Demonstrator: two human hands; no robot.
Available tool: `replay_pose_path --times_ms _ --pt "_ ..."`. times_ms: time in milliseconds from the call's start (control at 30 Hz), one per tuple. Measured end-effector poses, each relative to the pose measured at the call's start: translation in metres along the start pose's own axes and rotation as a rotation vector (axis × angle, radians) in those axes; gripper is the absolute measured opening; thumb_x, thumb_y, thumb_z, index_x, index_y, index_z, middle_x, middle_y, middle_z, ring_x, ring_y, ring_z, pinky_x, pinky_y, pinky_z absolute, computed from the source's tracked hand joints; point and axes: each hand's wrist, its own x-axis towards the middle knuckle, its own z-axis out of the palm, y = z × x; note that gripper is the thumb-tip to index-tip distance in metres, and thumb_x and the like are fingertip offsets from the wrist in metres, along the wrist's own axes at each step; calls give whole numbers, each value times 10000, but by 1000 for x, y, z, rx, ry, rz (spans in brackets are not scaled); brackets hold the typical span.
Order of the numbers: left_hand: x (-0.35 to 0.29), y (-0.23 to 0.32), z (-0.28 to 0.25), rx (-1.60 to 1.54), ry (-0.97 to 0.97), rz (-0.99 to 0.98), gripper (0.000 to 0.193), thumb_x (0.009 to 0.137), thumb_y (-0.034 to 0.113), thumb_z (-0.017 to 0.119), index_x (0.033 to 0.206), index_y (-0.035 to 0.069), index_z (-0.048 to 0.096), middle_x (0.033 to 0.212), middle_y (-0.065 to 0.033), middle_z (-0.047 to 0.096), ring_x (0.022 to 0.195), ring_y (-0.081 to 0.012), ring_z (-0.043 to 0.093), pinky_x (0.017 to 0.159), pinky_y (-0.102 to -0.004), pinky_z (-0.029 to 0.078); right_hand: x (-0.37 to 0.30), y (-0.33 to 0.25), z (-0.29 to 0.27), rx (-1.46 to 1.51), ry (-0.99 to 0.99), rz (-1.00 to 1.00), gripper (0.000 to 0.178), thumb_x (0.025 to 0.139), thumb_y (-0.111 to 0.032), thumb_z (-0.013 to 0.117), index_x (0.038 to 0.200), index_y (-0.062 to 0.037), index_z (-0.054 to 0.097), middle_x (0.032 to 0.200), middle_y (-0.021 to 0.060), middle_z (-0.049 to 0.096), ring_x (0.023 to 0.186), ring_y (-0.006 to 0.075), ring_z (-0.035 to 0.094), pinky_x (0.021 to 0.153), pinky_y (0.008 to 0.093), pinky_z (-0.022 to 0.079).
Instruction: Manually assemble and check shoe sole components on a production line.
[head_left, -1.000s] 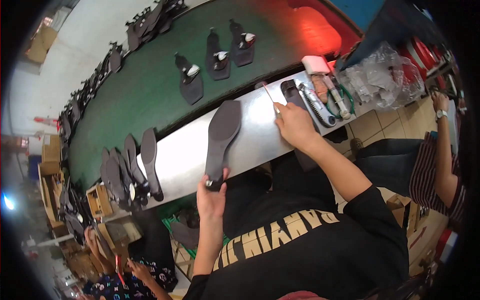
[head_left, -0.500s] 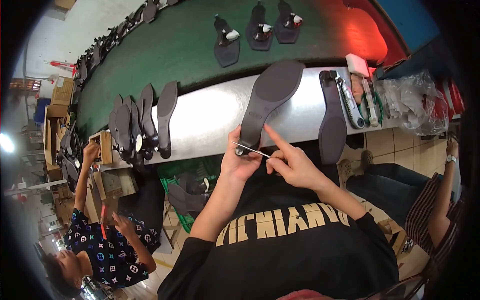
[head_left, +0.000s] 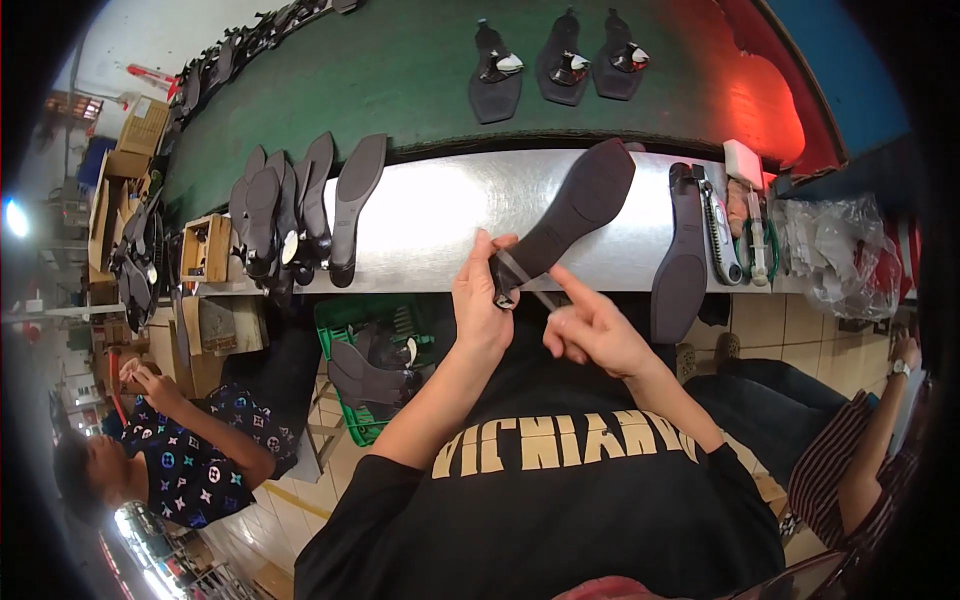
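Observation:
My left hand (head_left: 482, 300) is closed round the heel end of a black sandal (head_left: 580, 205), whose dark sole faces up and whose toe points away to the right. In my right hand (head_left: 598, 335) is a thin silver metal tool (head_left: 546, 299), blurred, lying across the sandal near its heel. The right index finger reaches to the sandal's edge, while the other fingers curl in. Both hands are at the near edge of the metal worktop (head_left: 420, 215). Which kind of tool it is I cannot make out.
Black sandals (head_left: 262, 215) stand grouped at left; another sandal (head_left: 680, 260) lies right, beside a utility knife (head_left: 722, 240) and syringe (head_left: 757, 240). Three sandals rest on the green belt (head_left: 400, 90). A green crate (head_left: 365, 425) holds more below. Co-workers sit left and right.
The sandal has tilted further to the right and its sole has turned. The tool has shifted up against the sandal. At left, a co-worker's raised hand has come down.

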Motion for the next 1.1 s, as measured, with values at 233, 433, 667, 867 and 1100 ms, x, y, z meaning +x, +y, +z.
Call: replay_pose_path --times_ms 233,433,667,867,1100 --pt "4 -1 -12 203 -88 305 614 976 516 438 699 -2 618 674 -88 649 580 -112 581 573 -238 469 8 5 13 154 -40 99 569 962 -128 530 1476 -100 287 671 11 518 486 42 384 455 174 321" --pt "13 7 -11 111 -75 274 663 978 551 388 656 16 612 617 -59 616 531 -94 540 508 -225 417 12 -15 -4 16 24 -28 233 958 -151 526 1139 -15 584 681 29 564 498 67 464 460 194 368" --pt "6 13 -14 62 -86 148 726 953 638 317 660 38 603 600 -46 600 469 -94 481 433 -212 351 14 2 10 -947 238 -595 116 809 -2 606 923 -19 612 804 118 651 719 318 645 601 363 512" --pt "22 16 -20 -426 -155 -291 594 891 665 450 850 86 575 652 -48 552 599 -168 554 494 -235 406 6 -5 34 -959 145 -828 99 791 45 596 871 -8 620 732 112 630 609 261 628 535 326 484" --pt "32 -12 -27 -730 6 -526 380 907 394 557 695 80 591 626 -79 565 678 -225 514 766 -374 427 26 15 18 -1164 385 -665 51 843 -43 588 892 -29 580 779 146 597 678 343 612 562 415 488"
